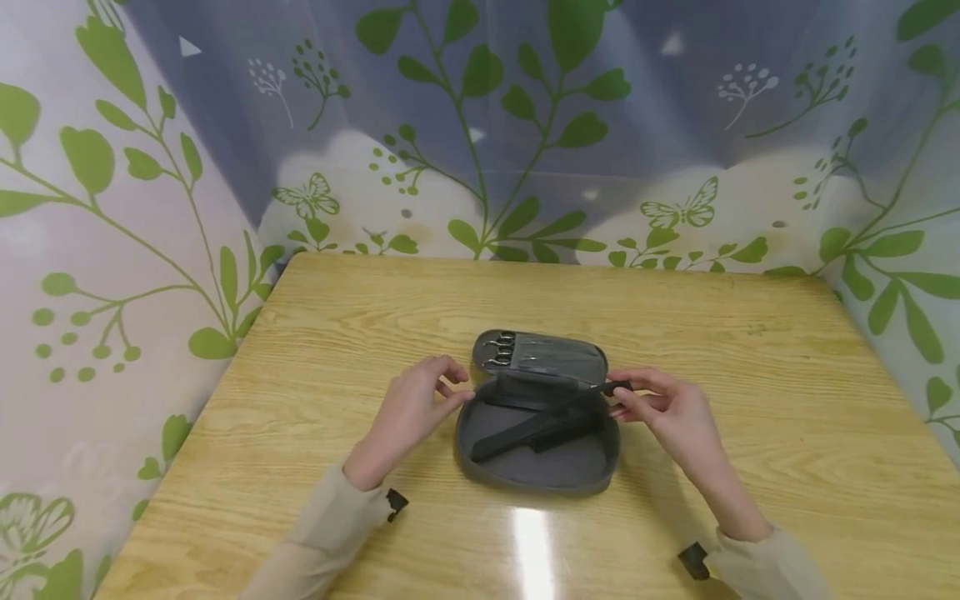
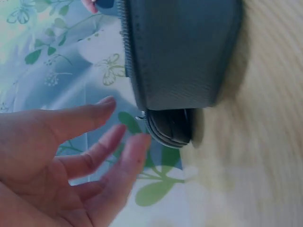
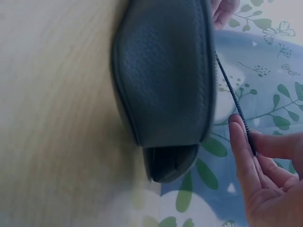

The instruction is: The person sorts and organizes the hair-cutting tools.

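We find the case (image 1: 525,487) on the table (image 1: 375,308), between left hand (image 1: 408,410) and right hand (image 1: 675,414).
Behind its base (image 1: 570,468) we see the lid (image 1: 558,357), scissors (image 1: 505,347) at its left end; a comb-like strip (image 1: 519,433) slants over the base, from near left to the right hand; a curtain (image 1: 487,150) hangs behind.

Two hands (image 1: 408,410) (image 1: 681,417), one gray case (image 1: 528,485) and one long black implement (image 1: 517,435) gather over one counter (image 1: 787,375). Two printed butterflies (image 1: 309,198) (image 1: 684,215) appear beyond its far edge.
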Tool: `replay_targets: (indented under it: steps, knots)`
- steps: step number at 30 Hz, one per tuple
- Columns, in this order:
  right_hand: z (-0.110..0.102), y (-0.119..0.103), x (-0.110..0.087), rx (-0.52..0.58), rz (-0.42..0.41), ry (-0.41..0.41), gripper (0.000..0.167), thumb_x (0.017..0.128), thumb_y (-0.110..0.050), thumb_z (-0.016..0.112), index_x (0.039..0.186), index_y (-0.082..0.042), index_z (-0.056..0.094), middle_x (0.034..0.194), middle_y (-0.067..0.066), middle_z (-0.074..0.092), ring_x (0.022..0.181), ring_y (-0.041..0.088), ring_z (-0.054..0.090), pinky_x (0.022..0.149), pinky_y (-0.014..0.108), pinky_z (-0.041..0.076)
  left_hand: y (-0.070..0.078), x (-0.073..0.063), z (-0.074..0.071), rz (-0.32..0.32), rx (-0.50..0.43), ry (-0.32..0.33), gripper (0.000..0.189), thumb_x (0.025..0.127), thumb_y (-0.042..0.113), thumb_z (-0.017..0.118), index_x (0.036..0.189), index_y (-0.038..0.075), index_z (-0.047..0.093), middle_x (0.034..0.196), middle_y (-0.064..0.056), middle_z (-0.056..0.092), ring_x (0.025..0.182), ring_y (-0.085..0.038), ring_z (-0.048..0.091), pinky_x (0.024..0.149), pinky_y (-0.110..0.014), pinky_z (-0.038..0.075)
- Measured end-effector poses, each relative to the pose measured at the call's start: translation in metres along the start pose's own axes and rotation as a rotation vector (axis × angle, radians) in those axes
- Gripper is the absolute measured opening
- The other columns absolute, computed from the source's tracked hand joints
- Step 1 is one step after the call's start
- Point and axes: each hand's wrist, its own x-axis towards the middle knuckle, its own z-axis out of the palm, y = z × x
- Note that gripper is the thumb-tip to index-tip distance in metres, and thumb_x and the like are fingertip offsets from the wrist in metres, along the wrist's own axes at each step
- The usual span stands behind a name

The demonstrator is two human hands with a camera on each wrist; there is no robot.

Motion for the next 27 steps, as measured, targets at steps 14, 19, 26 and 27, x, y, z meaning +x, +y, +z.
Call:
replay_targets:
  steps: [14,19,26,27]
  knots:
    - [0.021,0.008,0.001,-0.182,-0.001,-0.013,0.022,0.092,0.002,0.071,0.113,0.003,0.069,0.093,0.021,0.075,0.069,0.021,0.075,0.063,0.030,0.061,-0.009,-0.004,0.011,-0.027,-0.012,-0.123,0.016,0.087,0.015,0.081,0.093,0.010,0.067,0.088,0.001,0.073,0.070,-0.011,0.070,0.055,-0.020,0.050]
    - [0.022,0.006,0.001,-0.390,-0.090,0.010,0.016,0.089,-0.004,0.077,0.105,-0.003,0.072,0.087,0.011,0.077,0.058,0.011,0.070,0.051,0.022,0.053,-0.009,-0.004,0.010,-0.033,-0.016,-0.119,0.016,0.087,0.013,0.081,0.093,0.011,0.067,0.088,0.000,0.073,0.072,-0.011,0.071,0.054,-0.018,0.050]
    - [0.021,0.004,0.003,-0.637,-0.205,0.081,0.014,0.085,-0.017,0.083,0.098,-0.016,0.078,0.088,0.002,0.078,0.044,-0.001,0.036,0.043,0.023,0.028,-0.009,-0.003,0.009,-0.021,0.005,-0.113,0.017,0.086,0.014,0.082,0.092,0.011,0.067,0.088,0.000,0.073,0.074,-0.013,0.071,0.058,-0.022,0.053]
    - [0.021,0.005,0.003,-0.640,-0.206,0.078,0.014,0.085,-0.018,0.083,0.098,-0.016,0.078,0.082,0.001,0.077,0.043,-0.002,0.034,0.042,0.023,0.027,-0.008,-0.003,0.009,-0.018,0.015,-0.105,0.017,0.086,0.014,0.083,0.092,0.011,0.067,0.089,0.000,0.073,0.075,-0.013,0.071,0.060,-0.023,0.054]
